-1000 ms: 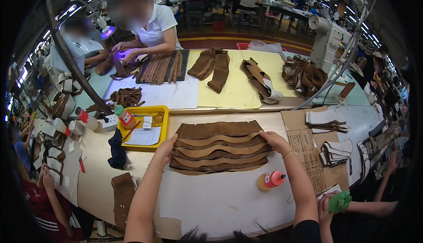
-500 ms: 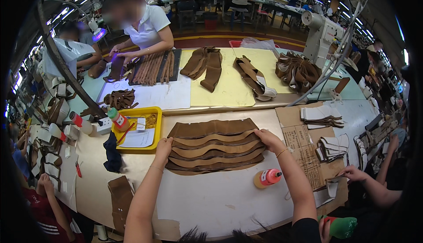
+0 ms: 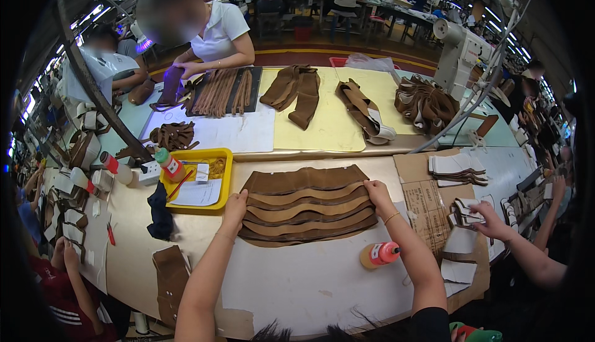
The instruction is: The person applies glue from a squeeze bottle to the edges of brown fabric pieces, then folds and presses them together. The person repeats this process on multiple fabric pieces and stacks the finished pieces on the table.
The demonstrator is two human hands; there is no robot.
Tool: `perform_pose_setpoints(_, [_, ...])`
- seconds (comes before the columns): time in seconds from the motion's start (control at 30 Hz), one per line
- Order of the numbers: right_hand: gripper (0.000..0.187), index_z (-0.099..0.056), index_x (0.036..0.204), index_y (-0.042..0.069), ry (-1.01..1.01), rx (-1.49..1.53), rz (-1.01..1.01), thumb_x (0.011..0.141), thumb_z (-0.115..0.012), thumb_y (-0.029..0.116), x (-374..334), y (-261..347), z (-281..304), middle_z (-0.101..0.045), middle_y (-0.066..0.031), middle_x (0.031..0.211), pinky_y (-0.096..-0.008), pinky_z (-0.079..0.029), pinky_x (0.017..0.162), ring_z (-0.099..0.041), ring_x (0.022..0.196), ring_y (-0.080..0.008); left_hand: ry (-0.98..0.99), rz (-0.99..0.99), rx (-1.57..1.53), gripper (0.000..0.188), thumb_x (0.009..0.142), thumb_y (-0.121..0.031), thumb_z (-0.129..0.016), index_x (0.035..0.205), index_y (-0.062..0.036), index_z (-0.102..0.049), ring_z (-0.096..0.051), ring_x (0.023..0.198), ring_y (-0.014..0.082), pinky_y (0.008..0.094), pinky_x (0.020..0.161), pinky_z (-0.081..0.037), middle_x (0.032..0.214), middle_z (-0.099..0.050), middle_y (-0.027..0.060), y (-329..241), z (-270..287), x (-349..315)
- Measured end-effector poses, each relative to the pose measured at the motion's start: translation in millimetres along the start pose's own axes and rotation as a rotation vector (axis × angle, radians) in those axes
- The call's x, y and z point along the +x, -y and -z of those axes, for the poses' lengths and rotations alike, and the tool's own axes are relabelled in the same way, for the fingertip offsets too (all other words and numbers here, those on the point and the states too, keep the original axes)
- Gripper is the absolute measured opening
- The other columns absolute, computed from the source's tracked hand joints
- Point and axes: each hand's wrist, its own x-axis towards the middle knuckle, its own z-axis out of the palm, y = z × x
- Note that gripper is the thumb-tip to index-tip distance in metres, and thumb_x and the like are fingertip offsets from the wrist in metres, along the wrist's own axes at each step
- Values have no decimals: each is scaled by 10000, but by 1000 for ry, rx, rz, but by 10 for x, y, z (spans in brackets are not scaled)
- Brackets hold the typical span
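In front of me several curved brown leather pieces (image 3: 310,210) lie fanned in overlapping rows on a pale sheet (image 3: 310,286). My left hand (image 3: 235,210) is closed at the left end of one of the upper pieces, thumb toward the top. Gripping the right end is my right hand (image 3: 378,196), fingers pinched; the piece stretches between both hands. Which layers the fingers hold is partly hidden. Beside my right forearm stands a squat bottle (image 3: 375,255) of amber liquid with a red top.
A yellow tray (image 3: 228,181) with papers and a green-capped bottle (image 3: 169,165) stands left, beside a dark cloth (image 3: 159,212). Flat cardboard (image 3: 424,209) with stacked white-backed pieces (image 3: 455,165) lies right, where a co-worker's hand (image 3: 493,221) reaches in. Across the table, another person handles brown strips.
My hands keep hold of the leather piece with little movement, and the whole view has shifted slightly. At right, the co-worker's hand has moved up to a stack of white-backed pieces.
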Motion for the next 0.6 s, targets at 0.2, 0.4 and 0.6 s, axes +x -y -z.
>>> perform_pose_setpoints(0.2, [242,-584,858,-9,-117,-130,153,836,-569,231,164,-75,-12,-612,-91,769,-285,-448,672,-552,722,-153,-59,-69,41,246,897,-229,-534,821,4,-552,-502,705,141,289,669,-431,766,-570,80,-13,-80,8])
perform_pose_setpoints(0.4, [271,-597,885,-5,-194,-222,226,828,-563,258,376,-69,17,-639,-166,842,-346,-460,732,-605,806,-274,-87,-156,125,210,866,-189,-551,782,2,-531,-482,692,149,295,649,-421,734,-545,74,-140,-208,133])
perform_pose_setpoints(0.6, [284,-588,879,-3,-217,-235,225,833,-561,275,407,42,-1,-636,-166,831,-339,-454,730,-598,792,-254,-72,-191,87,207,865,-189,-552,781,-2,-525,-482,685,161,305,644,-424,735,-542,87,-131,-288,523])
